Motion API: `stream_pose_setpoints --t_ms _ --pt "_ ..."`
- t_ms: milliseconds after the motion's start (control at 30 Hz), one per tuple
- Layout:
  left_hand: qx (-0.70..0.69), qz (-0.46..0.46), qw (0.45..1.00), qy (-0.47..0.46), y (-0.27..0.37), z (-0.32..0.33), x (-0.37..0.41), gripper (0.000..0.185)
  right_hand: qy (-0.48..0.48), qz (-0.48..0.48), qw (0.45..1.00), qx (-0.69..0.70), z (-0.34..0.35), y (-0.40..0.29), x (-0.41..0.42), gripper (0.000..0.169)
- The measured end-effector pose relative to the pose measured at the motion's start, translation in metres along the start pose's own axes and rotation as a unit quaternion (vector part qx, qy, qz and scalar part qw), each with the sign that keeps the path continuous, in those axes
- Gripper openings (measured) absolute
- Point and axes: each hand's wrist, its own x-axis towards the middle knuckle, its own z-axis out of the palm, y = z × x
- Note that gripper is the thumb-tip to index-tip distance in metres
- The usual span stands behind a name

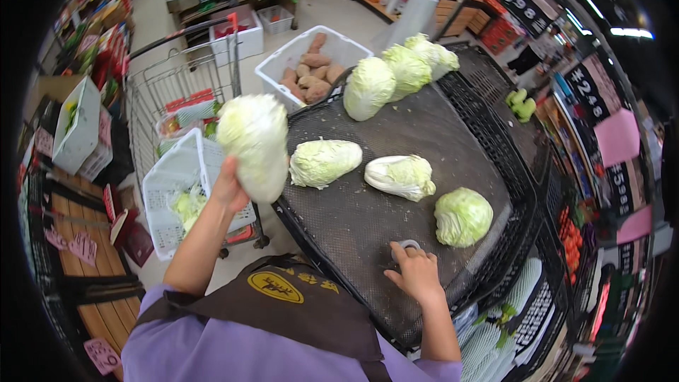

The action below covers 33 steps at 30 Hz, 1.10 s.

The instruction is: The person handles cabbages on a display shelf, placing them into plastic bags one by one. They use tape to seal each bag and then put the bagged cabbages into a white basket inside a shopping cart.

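Observation:
My left hand (232, 185) holds up a large napa cabbage (254, 143) over the left edge of the dark mesh-covered display stand (345, 217). Two napa cabbages lie on their sides across the middle, one on the left (325, 163) and one with white ribs (400, 176). A rounder cabbage (463, 217) sits to their right. Near the front, my right hand (415, 270) is over a roll of clear tape (407, 245); its fingertips reach the roll, and its grip is unclear. Several more napa cabbages (370, 88) stand together at the far edge.
Left of the stand, a wire shopping cart (180, 74) stands by a white plastic basket (175, 191) with cabbage leaves inside. A white crate (276, 66) of sweet potatoes is beyond the stand. Black crates (493, 143) border its right side; net-wrapped winter melons (522, 286) lie at lower right.

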Motion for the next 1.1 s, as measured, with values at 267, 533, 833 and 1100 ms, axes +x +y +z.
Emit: stream_pose_setpoints --t_ms 267,533,833,1100 --pt "0.315 0.114 0.939 0.081 -0.011 -0.012 0.119 0.093 0.068 -0.099 0.992 0.027 -0.035 -0.011 0.021 0.056" --pt "0.411 0.179 0.893 0.039 -0.075 -0.036 0.186 0.099 0.023 -0.073 0.995 0.068 -0.019 -0.022 0.029 0.053" --pt "0.425 0.232 0.867 0.114 -0.092 -0.028 0.2 0.1 -0.013 -0.03 0.997 0.072 -0.008 -0.033 0.041 0.052" --pt "0.52 0.19 0.833 0.016 -0.069 -0.041 0.201 0.112 -0.017 -0.017 0.995 0.095 -0.007 -0.033 0.054 0.052"
